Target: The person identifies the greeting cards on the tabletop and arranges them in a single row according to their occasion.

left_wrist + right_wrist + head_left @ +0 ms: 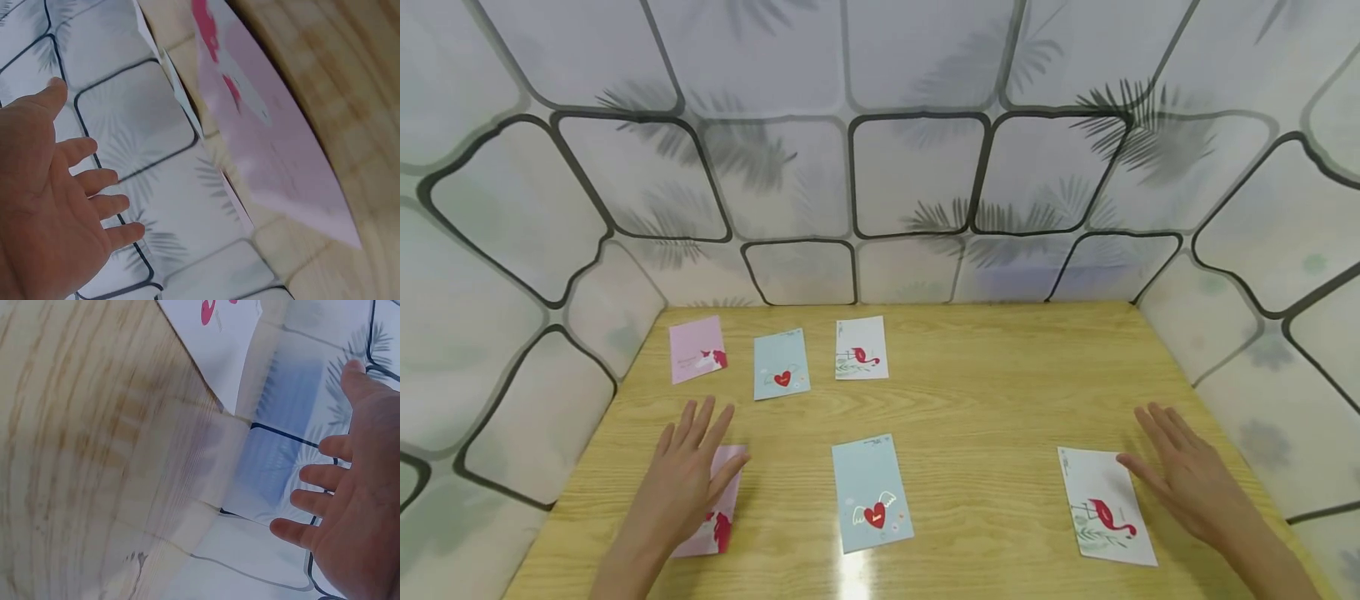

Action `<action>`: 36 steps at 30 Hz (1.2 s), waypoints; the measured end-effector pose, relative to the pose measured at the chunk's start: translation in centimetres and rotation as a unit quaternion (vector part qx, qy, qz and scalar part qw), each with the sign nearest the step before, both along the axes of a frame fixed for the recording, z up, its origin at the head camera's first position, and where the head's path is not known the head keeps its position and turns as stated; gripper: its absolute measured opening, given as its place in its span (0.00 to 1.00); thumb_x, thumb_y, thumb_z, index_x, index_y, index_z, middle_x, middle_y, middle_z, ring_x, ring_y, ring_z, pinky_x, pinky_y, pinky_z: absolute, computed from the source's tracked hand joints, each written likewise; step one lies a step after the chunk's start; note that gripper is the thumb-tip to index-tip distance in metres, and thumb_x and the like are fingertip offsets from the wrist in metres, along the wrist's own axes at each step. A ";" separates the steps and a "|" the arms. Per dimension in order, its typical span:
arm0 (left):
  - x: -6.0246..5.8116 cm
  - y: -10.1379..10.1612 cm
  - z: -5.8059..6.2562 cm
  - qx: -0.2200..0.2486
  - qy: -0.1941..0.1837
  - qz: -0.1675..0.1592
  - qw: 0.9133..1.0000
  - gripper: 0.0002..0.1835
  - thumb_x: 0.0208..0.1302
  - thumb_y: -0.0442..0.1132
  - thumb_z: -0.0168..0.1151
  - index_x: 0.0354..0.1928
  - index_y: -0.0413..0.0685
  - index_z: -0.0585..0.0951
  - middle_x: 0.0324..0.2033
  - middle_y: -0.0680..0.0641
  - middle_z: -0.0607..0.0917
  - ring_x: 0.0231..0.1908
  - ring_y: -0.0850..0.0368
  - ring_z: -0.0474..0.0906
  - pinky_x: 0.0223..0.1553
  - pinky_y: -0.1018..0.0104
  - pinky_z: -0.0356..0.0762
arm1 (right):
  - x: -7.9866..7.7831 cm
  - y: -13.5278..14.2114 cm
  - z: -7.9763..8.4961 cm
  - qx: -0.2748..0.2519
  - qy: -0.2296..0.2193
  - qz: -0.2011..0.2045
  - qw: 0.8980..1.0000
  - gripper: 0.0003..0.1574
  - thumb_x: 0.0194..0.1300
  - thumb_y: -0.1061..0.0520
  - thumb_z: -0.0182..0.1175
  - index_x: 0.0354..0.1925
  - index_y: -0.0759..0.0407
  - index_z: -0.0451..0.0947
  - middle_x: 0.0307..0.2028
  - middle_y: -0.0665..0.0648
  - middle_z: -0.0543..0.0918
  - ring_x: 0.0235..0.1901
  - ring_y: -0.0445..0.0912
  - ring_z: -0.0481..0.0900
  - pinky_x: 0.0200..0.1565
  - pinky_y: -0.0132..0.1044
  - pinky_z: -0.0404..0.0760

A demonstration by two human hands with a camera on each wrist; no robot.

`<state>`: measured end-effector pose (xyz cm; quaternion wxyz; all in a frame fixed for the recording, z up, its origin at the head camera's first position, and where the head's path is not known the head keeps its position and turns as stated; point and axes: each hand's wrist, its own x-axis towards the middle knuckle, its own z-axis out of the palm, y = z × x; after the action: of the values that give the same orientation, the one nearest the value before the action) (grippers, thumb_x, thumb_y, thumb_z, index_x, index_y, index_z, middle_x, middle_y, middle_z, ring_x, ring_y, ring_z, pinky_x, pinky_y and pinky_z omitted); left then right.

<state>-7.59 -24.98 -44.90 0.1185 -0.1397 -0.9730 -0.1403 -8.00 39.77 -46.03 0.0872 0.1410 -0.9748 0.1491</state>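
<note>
My left hand [679, 487] hovers with spread fingers over a pink card [727, 502] with a red-maned unicorn, covering part of it. In the left wrist view, that pink card [269, 144] lies apart from the fingers, and the palm holds nothing. At the right, my right hand [1187, 479] is held beside a white flamingo card [1108, 500], its thumb overlapping the card's upper corner in the head view. The right wrist view shows the hand [350, 494] empty, away from the white card [222, 350]. Between both hands lies a light blue winged-heart card [868, 483].
Along the back left of the wooden table [1000, 400] lie three more cards: a pink unicorn card [688, 346], a light blue heart card [778, 354] and a white flamingo card [865, 337]. Patterned cloth walls [917, 175] enclose the table's back and sides.
</note>
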 end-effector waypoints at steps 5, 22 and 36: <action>-0.8 2.2 0.2 0.007 0.018 -0.039 0.999 0.35 0.70 0.48 0.67 0.72 0.36 0.71 0.71 0.30 0.69 0.72 0.27 0.61 0.66 0.29 0.61 | -0.1 -0.6 0.2 -0.009 -0.025 -0.008 1.000 0.44 0.78 0.45 0.57 0.76 0.72 0.57 0.72 0.80 0.60 0.72 0.76 0.53 0.69 0.74 0.49; -3.1 11.3 0.2 0.093 0.028 -0.100 0.990 0.30 0.66 0.41 0.73 0.66 0.35 0.77 0.62 0.35 0.80 0.62 0.37 0.77 0.61 0.41 0.75 | -0.4 -2.1 0.6 -0.001 -0.071 -0.020 0.997 0.38 0.74 0.44 0.63 0.67 0.72 0.70 0.61 0.79 0.73 0.59 0.76 0.70 0.54 0.73 0.70; -4.0 20.8 0.5 0.206 -0.089 -0.146 0.963 0.20 0.74 0.38 0.64 0.63 0.36 0.79 0.59 0.40 0.82 0.57 0.46 0.81 0.55 0.55 0.82 | -0.7 -2.5 0.4 -0.004 -0.077 -0.018 0.997 0.38 0.71 0.49 0.68 0.65 0.76 0.72 0.54 0.77 0.75 0.48 0.69 0.80 0.47 0.67 0.79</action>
<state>-11.57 -4.16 -44.40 0.0354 -0.2398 -0.8987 -0.3655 -8.74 37.28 -45.63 0.0151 0.1114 -0.9804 0.1616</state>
